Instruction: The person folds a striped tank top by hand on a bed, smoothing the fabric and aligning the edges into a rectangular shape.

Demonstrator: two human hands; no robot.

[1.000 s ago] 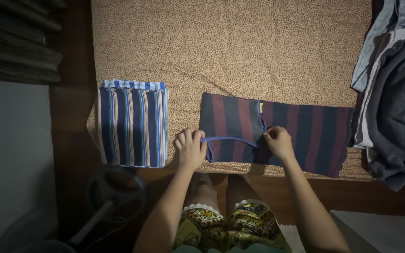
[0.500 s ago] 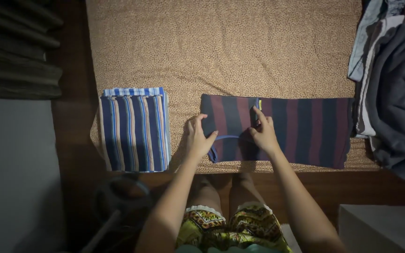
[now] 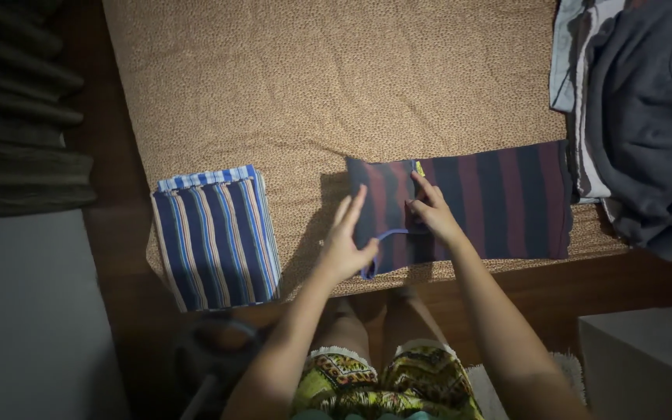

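A dark garment with navy and maroon stripes (image 3: 499,198) lies flat on a brown patterned bedspread (image 3: 328,85), its left end folded over and edged with blue trim. My left hand (image 3: 345,241) rests at that folded left end, fingers straight and apart, thumb near the blue trim. My right hand (image 3: 432,211) presses on the fold near the neckline, index finger stretched out. Neither hand grips the cloth.
A folded blue striped cloth (image 3: 215,233) sits at the bed's left front corner. A heap of grey and pale clothes (image 3: 639,117) fills the right side. The dark wooden bed frame (image 3: 585,284) runs along the front edge. My patterned shorts (image 3: 383,385) show below.
Both hands let go of the blue trim and moved up onto the folded end with fingers flattening. The view shifted, so the bed and cloths sit tilted and lower left.
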